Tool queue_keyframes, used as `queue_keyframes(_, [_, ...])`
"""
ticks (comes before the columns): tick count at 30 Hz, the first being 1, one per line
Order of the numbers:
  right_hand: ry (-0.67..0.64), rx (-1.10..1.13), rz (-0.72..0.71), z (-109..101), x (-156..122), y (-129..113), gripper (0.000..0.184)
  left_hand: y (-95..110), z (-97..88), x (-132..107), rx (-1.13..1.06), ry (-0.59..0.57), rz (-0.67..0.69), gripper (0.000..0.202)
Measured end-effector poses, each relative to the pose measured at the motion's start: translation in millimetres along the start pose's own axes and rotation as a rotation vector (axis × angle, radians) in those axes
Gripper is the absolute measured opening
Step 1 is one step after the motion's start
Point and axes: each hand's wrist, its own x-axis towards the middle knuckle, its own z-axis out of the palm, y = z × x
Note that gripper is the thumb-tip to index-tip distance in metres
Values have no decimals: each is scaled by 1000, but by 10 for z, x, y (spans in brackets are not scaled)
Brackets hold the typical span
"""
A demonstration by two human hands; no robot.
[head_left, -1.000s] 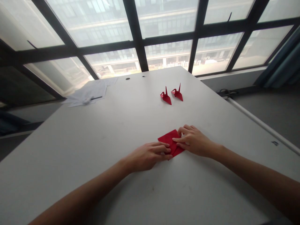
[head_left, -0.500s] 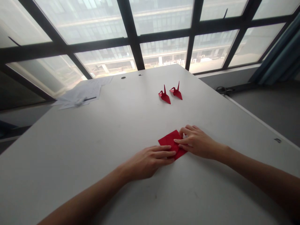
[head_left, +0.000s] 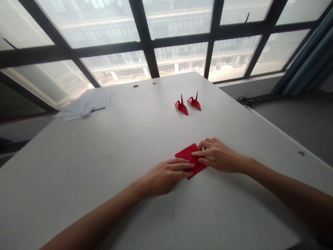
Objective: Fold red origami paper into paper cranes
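A folded square of red paper (head_left: 195,169) lies on the white table between both hands, its creases partly covered by fingers. On the paper's left part rests my left hand (head_left: 166,176), palm down, fingers stretched out nearly flat. My right hand (head_left: 221,155) is at the paper's right side and hides that corner. Its index fingertip presses on top, the thumb sits apart from it, and the other fingers bend near the far edge.
Two red paper cranes (head_left: 181,107) stand farther back on the table (head_left: 125,139). Loose white sheets (head_left: 85,104) with a dark pen (head_left: 99,109) lie at the back left. Framed windows (head_left: 179,57) rise behind, and a blue curtain (head_left: 301,66) hangs at the right.
My left fingers have shifted slightly up and left on the red paper, baring more of its near corner. The right thumb has drawn back a little. The whole view has moved slightly.
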Motion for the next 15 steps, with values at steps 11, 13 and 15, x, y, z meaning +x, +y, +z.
queue_keyframes(11, [-22, -207, -1, 153, -389, -325, 55, -19, 26, -16, 8, 7, 18, 44])
queue_keyframes(13, [-20, -240, 32, 180, -410, -250, 51, -19, 25, -21, 11, -5, 9, 45])
queue_keyframes(15, [-9, -276, 65, 163, -414, -140, 47, -16, 24, -22, 6, -4, 2, 46])
